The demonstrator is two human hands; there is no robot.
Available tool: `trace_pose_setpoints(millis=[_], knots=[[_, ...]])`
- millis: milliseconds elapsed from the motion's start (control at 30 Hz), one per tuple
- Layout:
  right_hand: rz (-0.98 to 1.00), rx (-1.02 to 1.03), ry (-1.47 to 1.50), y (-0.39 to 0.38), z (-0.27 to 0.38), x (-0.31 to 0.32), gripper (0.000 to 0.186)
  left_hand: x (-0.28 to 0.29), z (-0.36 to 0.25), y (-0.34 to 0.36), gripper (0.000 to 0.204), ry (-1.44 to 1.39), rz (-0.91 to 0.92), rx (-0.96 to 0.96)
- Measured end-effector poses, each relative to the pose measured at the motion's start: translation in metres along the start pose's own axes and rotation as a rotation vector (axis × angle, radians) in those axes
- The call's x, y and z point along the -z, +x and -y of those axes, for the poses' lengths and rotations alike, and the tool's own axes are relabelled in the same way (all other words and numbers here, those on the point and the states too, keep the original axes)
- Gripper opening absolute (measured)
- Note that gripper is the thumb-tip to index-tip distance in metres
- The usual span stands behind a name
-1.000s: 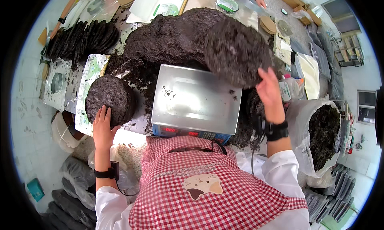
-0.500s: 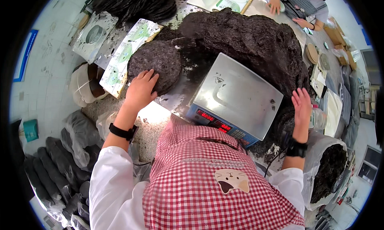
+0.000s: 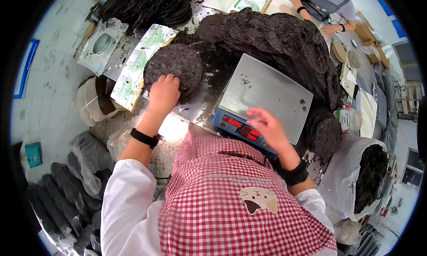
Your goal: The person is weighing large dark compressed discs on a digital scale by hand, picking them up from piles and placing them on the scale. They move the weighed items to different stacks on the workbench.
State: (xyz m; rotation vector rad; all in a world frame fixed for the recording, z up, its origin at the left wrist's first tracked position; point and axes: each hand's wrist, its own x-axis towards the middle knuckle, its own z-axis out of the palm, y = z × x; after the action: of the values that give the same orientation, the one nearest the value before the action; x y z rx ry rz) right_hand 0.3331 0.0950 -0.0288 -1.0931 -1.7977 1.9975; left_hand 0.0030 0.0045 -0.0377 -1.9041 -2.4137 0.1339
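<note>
My left hand (image 3: 165,93) lies at the near edge of a round, dark cake of what looks like dried seaweed (image 3: 174,69). Its fingers are bent and close together, gripping the cake's rim. My right hand (image 3: 269,128) hovers over the near edge of a digital scale (image 3: 269,93), partly covering its blue display panel. The fingers are apart and nothing shows in them. Only a few dark crumbs dot the scale's steel pan. Right of the scale, another dark round cake (image 3: 324,130) lies on the table.
Behind the scale rises a big dark seaweed heap (image 3: 271,38). A printed white-and-green box (image 3: 141,64) borders the cake on the left. A plastic bag of dark seaweed (image 3: 344,176) stands at right, near a clear jar (image 3: 351,119). Across the table another person (image 3: 324,9) works.
My right hand has swung left from beside the scale to above its front edge. My left fingers, spread on the cake before, are now bent together at its rim.
</note>
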Motion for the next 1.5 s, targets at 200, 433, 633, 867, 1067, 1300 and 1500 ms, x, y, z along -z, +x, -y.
trace_pose_setpoints(millis=[200,433,633,867,1067,1300,1500], knots=[[0.026,0.014,-0.125,-0.004,0.006,-0.009,0.029,0.026,0.046,-0.006,0.02,-0.319,-0.508,0.064],[-0.005,0.1,-0.23,0.002,0.016,-0.024,0.028,0.02,0.033,-0.023,0.03,-0.513,-0.319,-0.105],[0.0,0.154,-0.209,0.018,0.025,-0.038,0.028,0.029,0.024,-0.036,0.072,-0.197,-0.058,-0.185],[0.081,0.094,-0.226,0.023,0.035,-0.054,0.026,0.007,0.061,-0.029,0.065,-0.178,0.062,-0.287],[0.077,0.121,-0.248,0.022,0.026,-0.056,0.026,0.024,0.079,-0.008,0.044,-0.375,0.049,-0.393],[-0.109,0.16,0.098,0.022,0.022,-0.044,0.043,0.067,0.058,0.012,0.026,-1.011,-0.174,0.263],[-0.326,0.274,0.796,0.033,0.038,-0.033,0.053,0.036,-0.048,-0.002,0.036,-2.283,0.202,0.295]])
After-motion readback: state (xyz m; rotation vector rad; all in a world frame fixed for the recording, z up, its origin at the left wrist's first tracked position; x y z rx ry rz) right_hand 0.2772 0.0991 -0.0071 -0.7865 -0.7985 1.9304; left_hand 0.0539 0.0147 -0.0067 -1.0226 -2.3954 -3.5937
